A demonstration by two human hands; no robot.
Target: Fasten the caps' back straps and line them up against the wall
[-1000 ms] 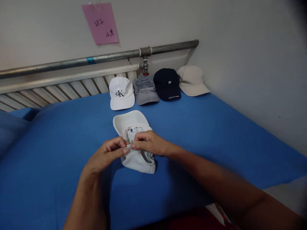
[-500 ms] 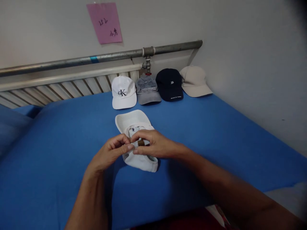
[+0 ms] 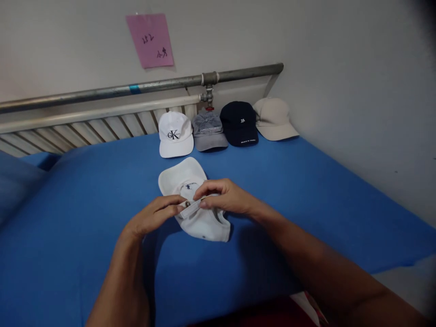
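Observation:
A white baseball cap (image 3: pixel 206 227) lies on the blue surface in front of me, its brim pointing away and its inside partly showing. A small dark mark is visible inside the crown. My left hand (image 3: pixel 155 214) pinches the cap's back strap (image 3: pixel 191 209) at its left end, beside a small metal buckle (image 3: pixel 187 204). Farther along the same strap, my right hand (image 3: pixel 226 196) grips it between thumb and fingers. The strap is stretched between both hands, and the fingers hide parts of it.
Behind stand a white cap with "CK"-like lettering (image 3: pixel 175 135), a grey cap (image 3: pixel 209 131), a black cap (image 3: pixel 239 123) and a beige cap (image 3: pixel 275 119). They line up near a radiator (image 3: pixel 112 129) and metal pipe (image 3: pixel 95 93). A pink paper (image 3: pixel 150 41) hangs on the wall.
My hands have moved slightly apart along the strap, uncovering the metal buckle. The brown piece seen between my fingers no longer shows. The cap has turned a little.

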